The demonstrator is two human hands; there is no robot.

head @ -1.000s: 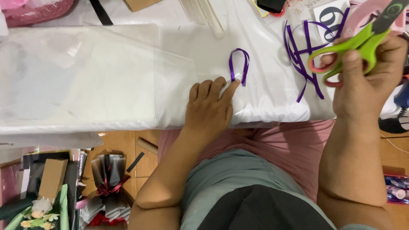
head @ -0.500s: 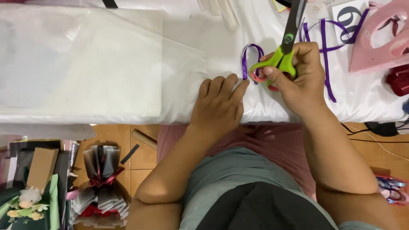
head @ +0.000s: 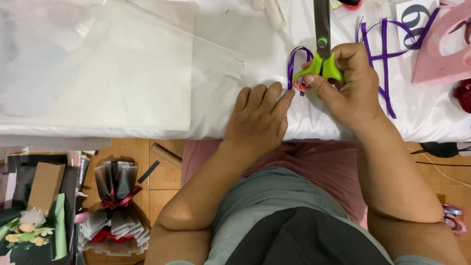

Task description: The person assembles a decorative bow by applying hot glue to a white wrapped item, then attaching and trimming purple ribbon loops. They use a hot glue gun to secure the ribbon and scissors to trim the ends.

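My right hand (head: pixel 351 88) grips green-handled scissors (head: pixel 321 54), blades pointing away from me over the white table cover (head: pixel 431 118). A small purple ribbon loop (head: pixel 294 61) lies just left of the scissor handles. My left hand (head: pixel 257 120) rests flat on the table near its front edge, fingers together, fingertips close to the ribbon loop and to my right hand. It holds nothing. A large sheet of clear cellophane (head: pixel 113 68) spreads over the table's left part.
Long purple ribbon strands (head: pixel 385 54) lie to the right of the scissors, beside a pink object (head: pixel 441 54). Below the table on the floor sit a wrapped black-and-clear bouquet sleeve (head: pixel 115 206), a cardboard tube (head: pixel 166 154) and a brown box (head: pixel 44 186).
My right hand has brought the scissors from the far right in to the ribbon loop beside my left hand. My left hand stayed flat on the table.
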